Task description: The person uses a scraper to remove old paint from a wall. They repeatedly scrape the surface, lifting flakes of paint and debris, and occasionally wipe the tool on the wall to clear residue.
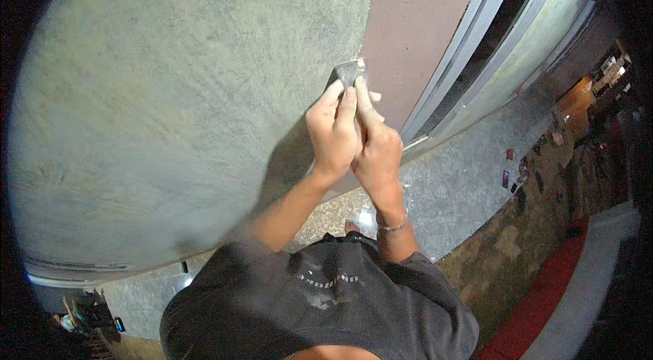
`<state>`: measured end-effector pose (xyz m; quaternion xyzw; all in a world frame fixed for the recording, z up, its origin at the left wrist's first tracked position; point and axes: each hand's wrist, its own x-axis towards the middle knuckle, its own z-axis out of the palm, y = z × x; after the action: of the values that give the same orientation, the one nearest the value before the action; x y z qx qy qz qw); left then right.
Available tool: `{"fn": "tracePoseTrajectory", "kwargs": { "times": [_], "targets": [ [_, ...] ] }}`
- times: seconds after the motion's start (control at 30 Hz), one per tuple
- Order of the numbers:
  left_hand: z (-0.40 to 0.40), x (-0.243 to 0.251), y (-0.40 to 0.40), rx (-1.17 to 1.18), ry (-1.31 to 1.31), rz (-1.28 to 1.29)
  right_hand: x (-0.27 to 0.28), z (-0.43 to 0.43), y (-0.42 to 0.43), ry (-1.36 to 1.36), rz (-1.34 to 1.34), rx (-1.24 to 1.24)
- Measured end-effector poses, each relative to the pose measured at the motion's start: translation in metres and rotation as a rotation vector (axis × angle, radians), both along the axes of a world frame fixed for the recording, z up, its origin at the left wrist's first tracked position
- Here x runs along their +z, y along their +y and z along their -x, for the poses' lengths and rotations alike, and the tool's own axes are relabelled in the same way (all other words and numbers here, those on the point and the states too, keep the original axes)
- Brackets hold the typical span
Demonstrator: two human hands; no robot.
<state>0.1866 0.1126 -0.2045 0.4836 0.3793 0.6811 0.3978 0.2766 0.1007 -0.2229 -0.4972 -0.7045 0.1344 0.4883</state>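
Observation:
In front of the wall, both hands are raised close together at a small thin grey scraper or sheet [348, 72]; its exact kind is unclear. My left hand [332, 133] grips its lower left part with thumb and fingers. My right hand [378, 143] holds its right side, index finger stretched along it. A whitish dab sits at the upper right corner, and pale dust coats the fingers. The piece lies against the ragged edge where grey-green mottled plaster [194, 84] meets a smooth pinkish-brown wall strip [413, 18].
Right of the strip stands a grey door or window frame [469, 23] with a dark gap. Below runs a grey floor ledge [449, 202], with a phone-like object [505, 179] and small items near its edge. A red band [546, 288] borders the ground at lower right.

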Motion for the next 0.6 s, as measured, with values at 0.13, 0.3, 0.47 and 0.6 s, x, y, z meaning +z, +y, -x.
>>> {"fn": "tracePoseTrajectory", "kwargs": {
  "times": [0.13,0.3,0.47,0.6],
  "targets": [
    [-0.002,0.010,0.000,-0.024,-0.015,-0.067,0.010,-0.002,-0.002,0.014,-0.045,-0.026],
    [-0.002,0.017,0.003,-0.050,-0.070,0.076,0.020,-0.002,-0.003,-0.120,0.068,-0.053],
    [-0.006,0.025,0.003,-0.023,0.006,-0.194,0.035,-0.010,-0.005,-0.056,-0.061,-0.027],
    [-0.012,0.035,0.000,-0.001,-0.130,0.129,0.047,-0.016,-0.005,-0.187,0.046,0.003]
  ]
}}
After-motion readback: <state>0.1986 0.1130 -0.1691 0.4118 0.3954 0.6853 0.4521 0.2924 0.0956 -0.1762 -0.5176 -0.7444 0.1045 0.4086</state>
